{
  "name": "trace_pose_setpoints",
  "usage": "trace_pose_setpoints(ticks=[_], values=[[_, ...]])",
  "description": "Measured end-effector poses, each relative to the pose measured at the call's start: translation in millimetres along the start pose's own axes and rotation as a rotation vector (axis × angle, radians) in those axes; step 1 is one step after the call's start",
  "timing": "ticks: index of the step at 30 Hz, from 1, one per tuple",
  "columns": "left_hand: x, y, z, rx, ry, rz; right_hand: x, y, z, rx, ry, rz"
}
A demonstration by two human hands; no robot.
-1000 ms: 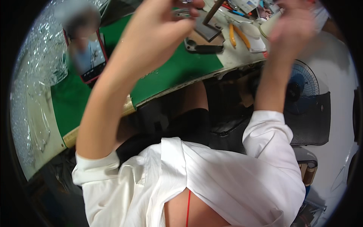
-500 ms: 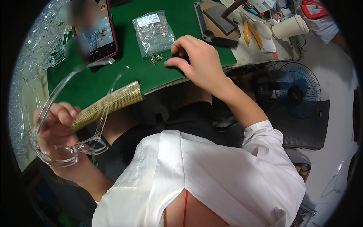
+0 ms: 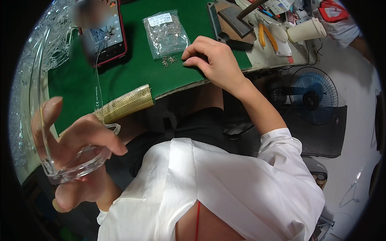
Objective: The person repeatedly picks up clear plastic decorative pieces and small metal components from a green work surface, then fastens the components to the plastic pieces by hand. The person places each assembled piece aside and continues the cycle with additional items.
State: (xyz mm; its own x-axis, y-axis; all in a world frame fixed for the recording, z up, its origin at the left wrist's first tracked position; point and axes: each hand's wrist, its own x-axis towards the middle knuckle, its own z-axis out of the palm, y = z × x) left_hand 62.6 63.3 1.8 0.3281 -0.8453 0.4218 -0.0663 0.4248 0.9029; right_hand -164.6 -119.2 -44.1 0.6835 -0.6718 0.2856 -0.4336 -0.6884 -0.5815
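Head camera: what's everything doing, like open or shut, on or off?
Glasses: unfolded, held
Left hand: holding glasses
Bag: lying flat, can't tell if sealed
Bits: loose beside bag
Right hand: curled, beside bits
Phone: lit up
Pliers: spread apart
Cup: can't tell if upright
Fan: can't tell if spinning

Pile (image 3: 169, 61) before bag (image 3: 165, 37); phone (image 3: 115, 37) left

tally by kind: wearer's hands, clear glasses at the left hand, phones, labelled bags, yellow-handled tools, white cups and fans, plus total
Hands: 2 (left hand, right hand)
Clear glasses: 1
Phone: 1
Labelled bag: 1
Yellow-handled tool: 1
White cup: 1
Fan: 1
Total: 8
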Motion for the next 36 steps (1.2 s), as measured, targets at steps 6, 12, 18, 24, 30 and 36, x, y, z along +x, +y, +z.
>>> trace_pose_setpoints(ticks=[6, 12, 18, 24, 30, 36], values=[[2, -2, 7, 0.111, -0.038, -0.099, 5, -4, 10, -0.092, 0.089, 0.052], [1, -10, 15, 0.187, 0.077, -0.105, 6, -6, 14, -0.132, 0.129, 0.068], [2, -8, 20, 0.214, 0.128, -0.118, 0, -3, 8, -0.110, 0.091, -0.005], [5, -6, 23, 0.200, 0.069, -0.132, 2, -7, 9, -0.215, 0.069, -0.080], [13, -8, 32, 0.218, 0.080, -0.127, 7, -6, 5, -0.362, -0.046, -0.165], [21, -28, 52, 0.013, -0.158, -0.090, 11, -11, -27, 0.112, 0.055, -0.096]])
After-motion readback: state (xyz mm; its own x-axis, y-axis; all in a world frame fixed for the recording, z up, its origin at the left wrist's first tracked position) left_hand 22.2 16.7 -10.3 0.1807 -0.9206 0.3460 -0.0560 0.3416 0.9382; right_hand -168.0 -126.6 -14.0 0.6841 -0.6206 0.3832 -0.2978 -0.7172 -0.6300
